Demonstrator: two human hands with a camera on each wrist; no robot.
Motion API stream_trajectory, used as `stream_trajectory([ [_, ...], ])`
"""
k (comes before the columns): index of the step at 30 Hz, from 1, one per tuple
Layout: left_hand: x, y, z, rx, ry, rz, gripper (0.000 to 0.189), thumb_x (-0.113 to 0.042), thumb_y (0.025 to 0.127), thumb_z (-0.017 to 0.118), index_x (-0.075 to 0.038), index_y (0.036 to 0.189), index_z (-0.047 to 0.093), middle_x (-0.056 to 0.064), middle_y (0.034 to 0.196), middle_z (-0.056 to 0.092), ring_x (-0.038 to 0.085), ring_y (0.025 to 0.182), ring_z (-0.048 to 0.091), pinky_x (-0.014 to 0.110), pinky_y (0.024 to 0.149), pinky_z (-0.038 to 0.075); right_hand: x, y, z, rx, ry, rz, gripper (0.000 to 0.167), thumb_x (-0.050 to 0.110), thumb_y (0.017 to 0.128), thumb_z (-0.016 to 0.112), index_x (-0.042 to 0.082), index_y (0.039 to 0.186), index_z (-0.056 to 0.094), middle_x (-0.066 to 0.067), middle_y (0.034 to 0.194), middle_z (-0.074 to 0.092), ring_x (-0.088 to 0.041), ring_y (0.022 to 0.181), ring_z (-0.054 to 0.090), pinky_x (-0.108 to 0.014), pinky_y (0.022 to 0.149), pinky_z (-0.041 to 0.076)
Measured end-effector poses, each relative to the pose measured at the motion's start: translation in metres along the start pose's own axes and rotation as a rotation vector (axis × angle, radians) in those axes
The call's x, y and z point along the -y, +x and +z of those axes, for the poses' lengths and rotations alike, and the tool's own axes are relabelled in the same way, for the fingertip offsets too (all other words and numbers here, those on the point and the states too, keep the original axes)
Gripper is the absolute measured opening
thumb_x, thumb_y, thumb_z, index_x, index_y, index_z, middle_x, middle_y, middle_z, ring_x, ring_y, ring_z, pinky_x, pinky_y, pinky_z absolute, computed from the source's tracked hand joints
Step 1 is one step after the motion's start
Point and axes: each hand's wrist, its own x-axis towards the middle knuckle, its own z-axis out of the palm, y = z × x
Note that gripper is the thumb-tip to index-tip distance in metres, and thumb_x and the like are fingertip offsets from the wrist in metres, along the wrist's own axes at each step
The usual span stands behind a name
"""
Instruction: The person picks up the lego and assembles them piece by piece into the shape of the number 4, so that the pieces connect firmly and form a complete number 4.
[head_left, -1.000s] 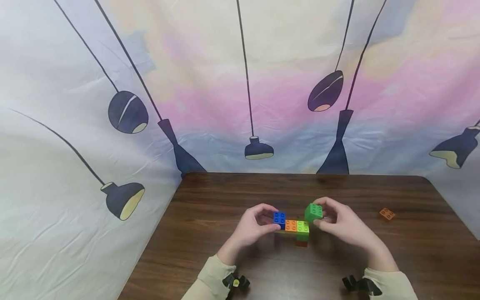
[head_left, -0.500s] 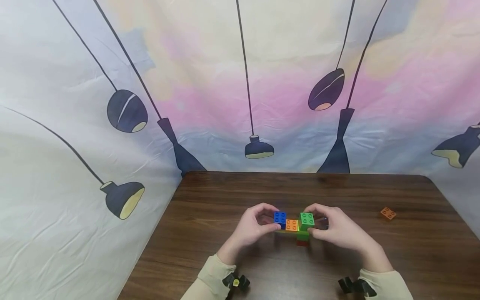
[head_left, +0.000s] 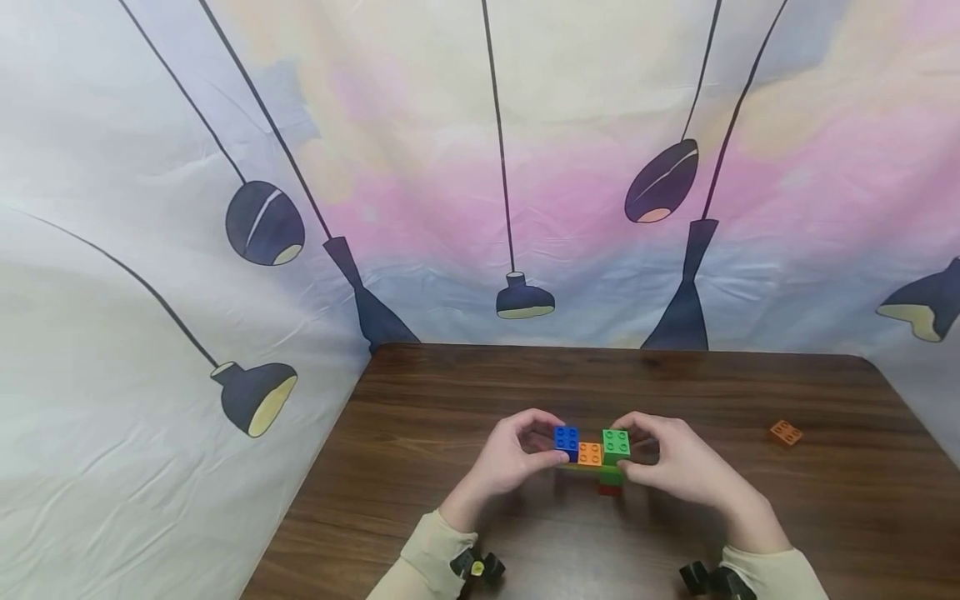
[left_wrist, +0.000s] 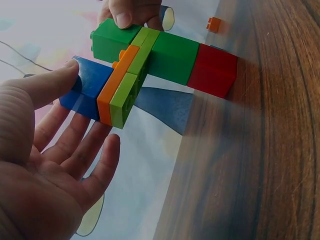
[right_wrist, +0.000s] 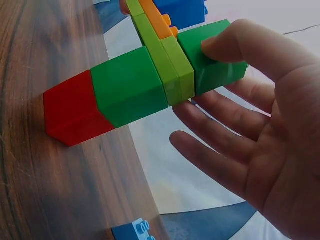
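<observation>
A brick build stands on the table, with a red brick [right_wrist: 75,110] at its foot and a green brick [right_wrist: 130,85] above that. Across the top runs a long lime plate [left_wrist: 125,102], carrying a flat orange brick [head_left: 590,454] and a flat lime brick [right_wrist: 181,70]. My left hand [head_left: 506,454] pinches the blue brick [left_wrist: 91,82] at the left end between thumb and fingers. With thumb and fingers, my right hand [head_left: 678,462] grips the upper green brick [head_left: 616,446], which sits on the flat lime brick. The lower fingers of both hands extend loosely below the plate.
A loose orange brick [head_left: 786,432] lies on the wooden table [head_left: 450,375] to the right. In the right wrist view, a blue brick [right_wrist: 131,230] rests on the table near the bottom edge. A cloth printed with lamps hangs behind.
My right hand has brought the upper green brick left and down from beside the build onto the flat lime brick. The left hand keeps its pinch on the blue brick. The head view shifted slightly.
</observation>
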Motion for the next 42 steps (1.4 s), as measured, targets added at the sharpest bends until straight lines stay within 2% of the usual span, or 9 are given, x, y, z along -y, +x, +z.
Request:
stream_trajectory([
  [6,-0.0005,0.0003,0.0002,0.001,0.000,0.004,0.032,-0.009,0.093,0.085,-0.010,0.123,0.073,0.008,0.116,0.074,0.017,0.095,0.073,0.029,0.080,0.061,0.0005,-0.0002,-0.0014,0.003,-0.029,-0.009,0.037,0.019,0.091,0.086,0.018,0.123,0.068,0.013,0.105,0.072,-0.009,0.098,0.071,-0.035,0.082,0.061],
  [15,-0.0012,0.0003,-0.0004,0.006,0.014,0.018,0.033,-0.011,0.093,0.086,-0.012,0.123,0.073,0.004,0.116,0.074,0.016,0.095,0.073,0.032,0.080,0.061,0.0064,-0.0023,-0.0050,-0.023,-0.024,-0.036,0.039,0.029,0.093,0.087,0.023,0.126,0.067,0.014,0.110,0.072,-0.009,0.099,0.072,-0.045,0.087,0.061],
  [23,-0.0018,-0.0001,0.0002,-0.001,0.026,0.021,0.034,-0.011,0.092,0.086,-0.013,0.123,0.073,0.001,0.115,0.074,0.016,0.095,0.074,0.032,0.081,0.062,0.0049,-0.0027,-0.0056,-0.045,0.023,-0.023,0.029,0.034,0.096,0.084,0.026,0.120,0.072,0.013,0.111,0.074,-0.009,0.099,0.073,-0.036,0.087,0.061],
  [29,-0.0010,-0.0010,0.0010,-0.004,0.028,0.015,0.033,-0.012,0.093,0.086,-0.015,0.123,0.073,-0.001,0.115,0.074,0.017,0.095,0.074,0.032,0.081,0.062,0.0033,-0.0032,-0.0048,-0.047,0.059,0.014,0.028,0.035,0.096,0.084,0.026,0.120,0.073,0.013,0.108,0.075,-0.009,0.097,0.072,-0.037,0.086,0.060],
  [42,-0.0017,-0.0004,0.0017,-0.008,0.026,0.008,0.033,-0.012,0.094,0.085,-0.015,0.124,0.073,0.002,0.117,0.074,0.016,0.095,0.074,0.032,0.081,0.062,0.0099,-0.0036,-0.0043,-0.067,0.000,0.025,0.027,0.032,0.092,0.087,0.025,0.116,0.074,0.013,0.107,0.075,-0.007,0.094,0.071,-0.035,0.083,0.060],
])
